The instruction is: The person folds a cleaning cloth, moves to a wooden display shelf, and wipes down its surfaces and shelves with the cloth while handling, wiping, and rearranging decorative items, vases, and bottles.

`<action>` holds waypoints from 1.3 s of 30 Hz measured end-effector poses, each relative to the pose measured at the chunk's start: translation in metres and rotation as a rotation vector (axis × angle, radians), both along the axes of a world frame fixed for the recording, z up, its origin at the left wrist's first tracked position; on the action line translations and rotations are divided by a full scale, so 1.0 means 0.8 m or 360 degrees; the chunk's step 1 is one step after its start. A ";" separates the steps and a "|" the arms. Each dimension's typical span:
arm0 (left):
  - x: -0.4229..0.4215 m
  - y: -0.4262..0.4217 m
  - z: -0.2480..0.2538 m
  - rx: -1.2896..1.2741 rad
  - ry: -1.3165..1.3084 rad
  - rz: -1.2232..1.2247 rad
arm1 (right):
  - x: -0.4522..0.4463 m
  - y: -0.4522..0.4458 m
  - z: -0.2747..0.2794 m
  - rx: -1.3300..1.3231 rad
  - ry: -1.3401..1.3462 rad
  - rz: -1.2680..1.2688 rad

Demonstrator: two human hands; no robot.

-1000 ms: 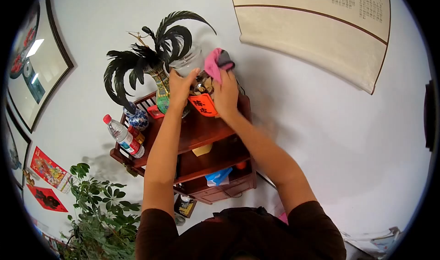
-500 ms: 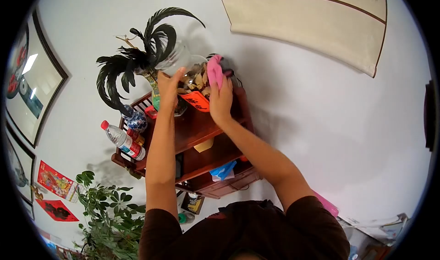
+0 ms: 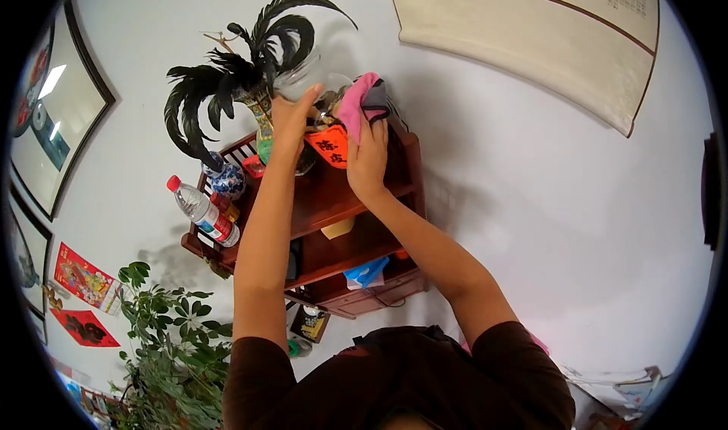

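Note:
On the top of the dark red wooden cabinet (image 3: 326, 191) stands a glass jar (image 3: 324, 114) of dried brown pieces, with an orange-red label (image 3: 331, 145) on its front. My left hand (image 3: 290, 120) grips the jar's left side, thumb up near the rim. At the right side, my right hand (image 3: 367, 153) holds a pink and grey cloth (image 3: 358, 105) against the jar. Just left of my left hand is a patterned vase (image 3: 262, 115) with black feathers (image 3: 227, 81). The far side of the jar is hidden.
A plastic bottle (image 3: 205, 212) with a red cap and a blue-and-white vase (image 3: 226, 178) stand at the cabinet's left end. Another clear glass vessel (image 3: 302, 77) is behind my left hand. A leafy plant (image 3: 174, 346) is at the lower left. A scroll (image 3: 531, 43) hangs on the wall.
The view has shifted slightly. My right hand and the cloth have moved a little around the jar's right side, and the cloth is more spread. My left hand stays on the jar.

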State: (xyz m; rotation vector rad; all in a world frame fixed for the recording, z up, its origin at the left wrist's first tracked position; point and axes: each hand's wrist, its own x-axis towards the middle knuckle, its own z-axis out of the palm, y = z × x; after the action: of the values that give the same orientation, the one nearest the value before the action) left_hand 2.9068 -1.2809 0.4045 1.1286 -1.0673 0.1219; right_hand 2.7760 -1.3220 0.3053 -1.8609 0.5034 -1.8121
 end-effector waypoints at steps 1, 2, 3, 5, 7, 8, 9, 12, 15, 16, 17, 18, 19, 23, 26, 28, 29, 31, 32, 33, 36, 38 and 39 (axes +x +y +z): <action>-0.004 -0.004 0.005 0.0077 0.0065 0.0048 | -0.003 0.001 -0.003 -0.0034 0.0028 0.0012; -0.010 -0.008 0.008 0.0152 0.0131 0.0094 | -0.006 0.003 -0.007 -0.0071 0.0057 0.0022; -0.016 -0.012 0.012 0.0225 0.0195 0.0136 | -0.009 0.006 -0.011 -0.0071 0.0111 0.0034; -0.012 -0.029 0.012 0.0276 0.0148 0.0310 | -0.016 0.013 -0.019 -0.0073 0.0215 0.0053; 0.008 -0.053 0.004 0.0359 0.0105 0.0492 | -0.024 0.015 -0.027 -0.0055 0.0375 0.0071; 0.013 -0.061 0.001 0.0381 0.0085 0.0575 | -0.026 0.016 -0.029 -0.0057 0.0457 0.0077; 0.012 -0.064 0.000 0.0366 0.0064 0.0644 | -0.028 0.016 -0.032 -0.0058 0.0537 0.0084; 0.011 -0.074 -0.001 0.0333 -0.0026 0.0777 | -0.025 0.010 -0.044 -0.0146 0.0658 -0.0027; 0.007 -0.085 0.000 0.0355 -0.0082 0.0939 | -0.025 0.007 -0.051 -0.0151 0.0776 -0.0044; 0.007 -0.087 0.001 0.0370 -0.0089 0.1005 | -0.025 0.007 -0.051 -0.0148 0.0807 -0.0034; 0.009 -0.088 0.002 0.0422 -0.0081 0.1025 | -0.024 0.007 -0.052 -0.0154 0.0833 -0.0019; 0.011 -0.089 0.004 0.0478 -0.0071 0.1046 | -0.023 0.009 -0.052 -0.0158 0.0861 -0.0002; 0.013 -0.091 0.005 0.0535 -0.0062 0.1068 | -0.023 0.010 -0.052 -0.0161 0.0888 0.0017; 0.032 -0.106 0.000 0.0655 -0.0066 0.1123 | -0.007 0.006 -0.055 -0.0565 0.0912 0.0016; 0.051 -0.110 -0.006 0.0643 -0.0149 0.1066 | 0.002 0.004 -0.059 -0.0766 0.0928 0.0098; 0.039 -0.106 0.000 0.0600 -0.0147 0.1087 | 0.002 0.005 -0.061 -0.0610 0.1321 0.0360; 0.032 -0.103 0.001 0.0581 -0.0146 0.1096 | 0.001 0.007 -0.062 -0.0523 0.1515 0.0492; 0.041 -0.103 -0.004 0.0528 -0.0162 0.1020 | -0.002 0.010 -0.061 -0.0574 0.1487 0.0345; 0.047 -0.104 -0.004 0.0500 -0.0176 0.0980 | -0.006 0.009 -0.060 -0.0546 0.1555 0.0323; 0.062 -0.105 -0.009 0.0496 -0.0134 0.0871 | -0.016 0.012 -0.054 -0.0510 0.1623 0.0302; 0.077 -0.095 -0.018 0.0474 -0.0103 0.0686 | -0.077 0.022 -0.037 -0.0477 0.1629 0.0225; 0.041 -0.052 -0.018 0.0504 -0.0183 0.0609 | -0.121 0.020 -0.042 -0.0555 0.1329 0.0361; 0.018 -0.032 -0.023 0.0457 -0.0261 0.0609 | -0.143 0.017 -0.042 -0.0597 0.1172 0.0418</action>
State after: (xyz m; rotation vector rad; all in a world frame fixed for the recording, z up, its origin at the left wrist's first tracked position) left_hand 2.9215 -1.3066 0.3863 1.5993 -1.0224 0.3778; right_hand 2.6616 -1.3086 0.2718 -2.7034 0.1394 -1.0578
